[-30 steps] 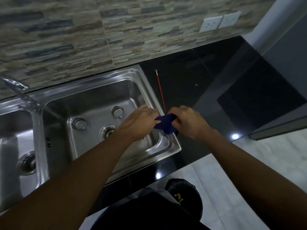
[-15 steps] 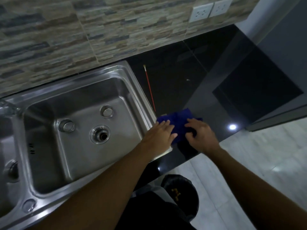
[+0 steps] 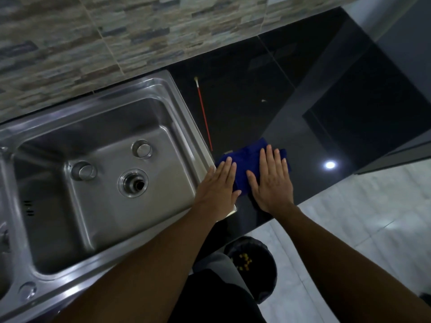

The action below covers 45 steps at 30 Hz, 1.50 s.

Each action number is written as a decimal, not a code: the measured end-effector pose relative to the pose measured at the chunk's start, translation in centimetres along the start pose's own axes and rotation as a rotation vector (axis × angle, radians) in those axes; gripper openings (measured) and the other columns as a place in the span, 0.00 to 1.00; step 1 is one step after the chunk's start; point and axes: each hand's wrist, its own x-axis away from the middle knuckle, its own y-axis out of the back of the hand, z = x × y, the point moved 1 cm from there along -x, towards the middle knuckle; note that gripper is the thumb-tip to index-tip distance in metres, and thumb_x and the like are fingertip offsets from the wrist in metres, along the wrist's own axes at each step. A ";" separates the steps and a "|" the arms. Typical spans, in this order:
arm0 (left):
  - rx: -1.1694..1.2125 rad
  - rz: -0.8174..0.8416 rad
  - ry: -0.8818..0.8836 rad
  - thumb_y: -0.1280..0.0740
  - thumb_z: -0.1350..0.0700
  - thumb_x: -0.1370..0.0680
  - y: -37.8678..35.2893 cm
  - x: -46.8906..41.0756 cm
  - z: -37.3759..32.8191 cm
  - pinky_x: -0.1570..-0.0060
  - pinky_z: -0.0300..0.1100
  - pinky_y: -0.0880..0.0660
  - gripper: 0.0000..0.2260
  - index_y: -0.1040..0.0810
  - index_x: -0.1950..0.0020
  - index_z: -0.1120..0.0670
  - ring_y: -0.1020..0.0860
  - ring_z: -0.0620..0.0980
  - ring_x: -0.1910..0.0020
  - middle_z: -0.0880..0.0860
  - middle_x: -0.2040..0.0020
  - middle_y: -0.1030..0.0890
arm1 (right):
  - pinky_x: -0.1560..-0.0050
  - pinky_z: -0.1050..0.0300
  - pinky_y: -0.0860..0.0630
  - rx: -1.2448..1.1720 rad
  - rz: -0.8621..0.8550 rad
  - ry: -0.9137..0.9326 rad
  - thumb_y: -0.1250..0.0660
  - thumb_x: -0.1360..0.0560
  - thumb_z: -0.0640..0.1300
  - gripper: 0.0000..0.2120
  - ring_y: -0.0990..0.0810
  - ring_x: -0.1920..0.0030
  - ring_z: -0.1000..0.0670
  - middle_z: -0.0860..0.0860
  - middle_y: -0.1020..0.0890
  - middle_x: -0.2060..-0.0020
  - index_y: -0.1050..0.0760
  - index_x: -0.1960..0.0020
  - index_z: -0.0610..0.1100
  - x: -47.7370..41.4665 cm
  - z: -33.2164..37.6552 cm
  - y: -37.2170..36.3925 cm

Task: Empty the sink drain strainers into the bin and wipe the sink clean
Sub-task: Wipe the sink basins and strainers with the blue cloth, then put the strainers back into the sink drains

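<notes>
A person's two bare hands lie flat on a dark blue folded cloth [image 3: 249, 157] spread on the glossy black stone desk [image 3: 245, 89], just right of the stainless steel double sink [image 3: 186, 117], near its front right corner. The left hand [image 3: 218, 190] crosses the sink's right rim, its heel over the steel and its fingers straight and pressed together on the cloth's sink-side edge. The right hand [image 3: 271, 180] covers the cloth's far side from the sink, palm down, fingers straight and slightly spread, the thumb angled toward the left hand; neither hand curls round the fabric. Inside the sink's right basin, the round open drain hole [image 3: 133, 183] sits near the middle, with two round steel strainer cups [image 3: 142, 148] resting on the basin floor behind it and to its left, apart from the hole. A thin red stick with a pale tip [image 3: 204, 113] lies on the desk just beside the sink's right rim, its near end close to the cloth. In front of the sink, on the pale tiled floor [image 3: 349, 217], stands a round black bin [image 3: 263, 276] with small yellow bits inside. A stone-pattern tiled wall [image 3: 116, 31] runs behind the sink.
</notes>
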 end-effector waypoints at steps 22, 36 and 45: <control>0.167 0.058 -0.062 0.44 0.47 0.16 3.0 3.0 4.2 0.19 0.48 0.53 0.30 0.51 0.17 0.53 0.51 0.48 0.18 0.51 0.16 0.52 | 0.20 0.45 0.61 0.056 0.110 0.025 0.52 0.16 0.54 0.33 0.58 0.19 0.43 0.42 0.55 0.19 0.59 0.19 0.39 -0.1 3.1 2.6; 0.237 0.040 0.259 0.46 0.43 0.16 1.1 15.0 16.4 0.20 0.49 0.51 0.31 0.53 0.17 0.53 0.50 0.51 0.18 0.52 0.16 0.51 | 0.21 0.54 0.62 -0.075 0.181 0.424 0.46 0.18 0.45 0.32 0.57 0.18 0.47 0.45 0.53 0.18 0.55 0.18 0.41 3.8 17.0 0.5; 0.226 -0.055 0.443 0.45 0.45 0.16 0.1 23.4 27.5 0.20 0.51 0.50 0.30 0.48 0.18 0.57 0.45 0.54 0.19 0.56 0.18 0.45 | 0.19 0.47 0.53 0.011 0.218 0.527 0.46 0.18 0.45 0.32 0.52 0.19 0.41 0.41 0.51 0.19 0.55 0.19 0.38 3.1 29.7 -3.3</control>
